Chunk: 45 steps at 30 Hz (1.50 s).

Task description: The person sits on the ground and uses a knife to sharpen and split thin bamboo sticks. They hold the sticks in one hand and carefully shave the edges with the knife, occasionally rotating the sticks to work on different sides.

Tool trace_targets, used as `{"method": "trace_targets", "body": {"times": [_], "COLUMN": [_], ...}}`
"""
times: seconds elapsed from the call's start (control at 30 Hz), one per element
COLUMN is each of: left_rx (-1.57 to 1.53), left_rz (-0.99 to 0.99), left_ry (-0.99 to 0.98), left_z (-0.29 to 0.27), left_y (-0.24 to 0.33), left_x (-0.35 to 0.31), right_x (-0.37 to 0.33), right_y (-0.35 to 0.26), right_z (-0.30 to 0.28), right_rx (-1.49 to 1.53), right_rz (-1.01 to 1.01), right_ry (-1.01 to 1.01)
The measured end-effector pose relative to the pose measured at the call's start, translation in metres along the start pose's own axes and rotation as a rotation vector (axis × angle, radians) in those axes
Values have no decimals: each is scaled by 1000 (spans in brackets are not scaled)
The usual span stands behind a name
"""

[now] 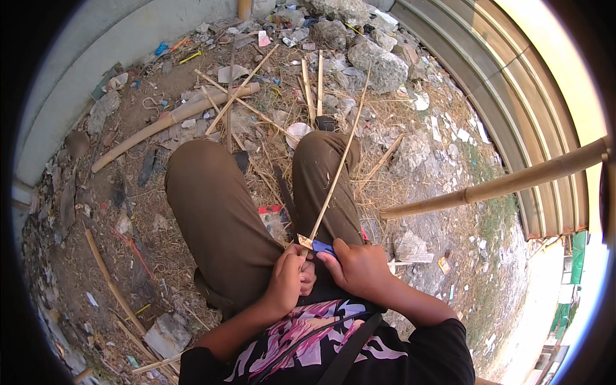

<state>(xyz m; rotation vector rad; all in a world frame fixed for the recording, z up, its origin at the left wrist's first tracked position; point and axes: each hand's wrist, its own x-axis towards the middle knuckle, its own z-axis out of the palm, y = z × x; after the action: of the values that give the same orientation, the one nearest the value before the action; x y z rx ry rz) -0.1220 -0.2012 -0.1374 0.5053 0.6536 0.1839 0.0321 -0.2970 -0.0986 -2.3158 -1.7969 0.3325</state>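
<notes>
A long, thin bamboo strip [339, 165] runs from between my hands up past my right knee, its far end raised over the ground. My left hand [289, 276] is closed around the strip's near end, in front of my lap. My right hand [360, 268] grips a box cutter [323, 247] with a blue handle. The cutter's short, wide blade lies against the strip, just beyond my left fingers. My two hands are close together, and the right fingertips are partly hidden behind the handle.
Several split bamboo strips [321, 83] and a thick bamboo pole [176, 117] lie ahead among litter. Another pole [487, 188] slants in from the right. Large rocks [377, 63] sit at the back. A grey wall [109, 48] and a corrugated metal fence [494, 58] enclose the ground.
</notes>
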Motion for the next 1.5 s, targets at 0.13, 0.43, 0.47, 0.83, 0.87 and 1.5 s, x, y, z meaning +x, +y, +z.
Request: {"method": "trace_targets", "body": {"times": [0.13, 0.43, 0.47, 0.83, 0.87, 1.5], "left_rx": [19, 20, 14, 289, 297, 354], "left_rz": [8, -9, -7, 150, 152, 48], "left_ry": [36, 62, 73, 58, 58, 30], "left_z": [4, -3, -2, 2, 4, 12], "left_y": [-2, -3, -3, -16, -11, -12], "left_x": [-5, 1, 1, -29, -24, -18], "right_x": [-10, 0, 2, 28, 15, -30], "right_y": [-4, 11, 12, 140, 125, 6], "right_z": [1, 20, 21, -17, -29, 9], "right_rx": [-22, -143, -159, -227, 5, 20], "right_rz": [-38, -142, -147, 722, 691, 51], "right_ry": [33, 267, 280, 430, 500, 131]}}
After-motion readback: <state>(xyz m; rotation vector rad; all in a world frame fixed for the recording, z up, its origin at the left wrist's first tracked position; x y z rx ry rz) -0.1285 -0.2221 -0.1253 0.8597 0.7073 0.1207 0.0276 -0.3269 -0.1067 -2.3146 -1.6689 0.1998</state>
